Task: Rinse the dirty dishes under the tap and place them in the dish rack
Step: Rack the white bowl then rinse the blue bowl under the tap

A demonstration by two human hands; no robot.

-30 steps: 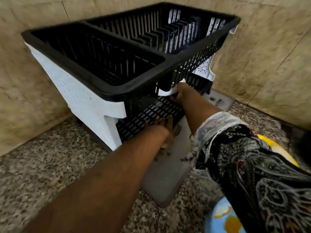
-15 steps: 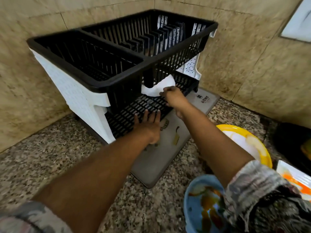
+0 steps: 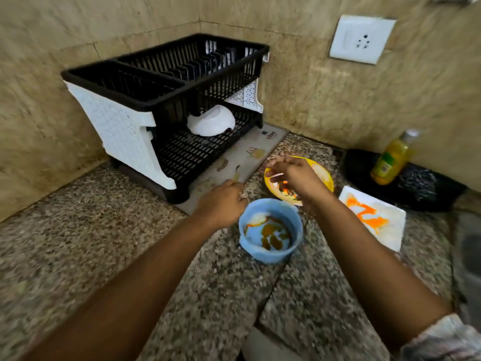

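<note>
A: Head view: where are the dishes sitting?
B: A white bowl [image 3: 211, 121] is lying on the dish rack [image 3: 166, 82]'s lower shelf. My right hand [image 3: 295, 175] is hovering loosely curled over the yellow plate [image 3: 324, 178]; my left hand [image 3: 221, 203], curled and empty, is hanging beside the blue bowl [image 3: 270, 230], mid-counter [image 3: 78, 243].

Dish rack [image 3: 166, 105], two tiers, in the far left corner of the tabletop [image 3: 78, 243], on a mat [image 3: 234, 162] that extends in front. Bowl [image 3: 211, 121] upturned on the lower tier, right of middle. Cup [image 3: 270, 230] on the tabletop in front of the mat; plate [image 3: 322, 175] just behind it to the right; square dish [image 3: 374, 217] right of both. Bottle [image 3: 390, 162] on a tray [image 3: 416, 188] at far right by the wall, socket [image 3: 361, 39] above
</note>
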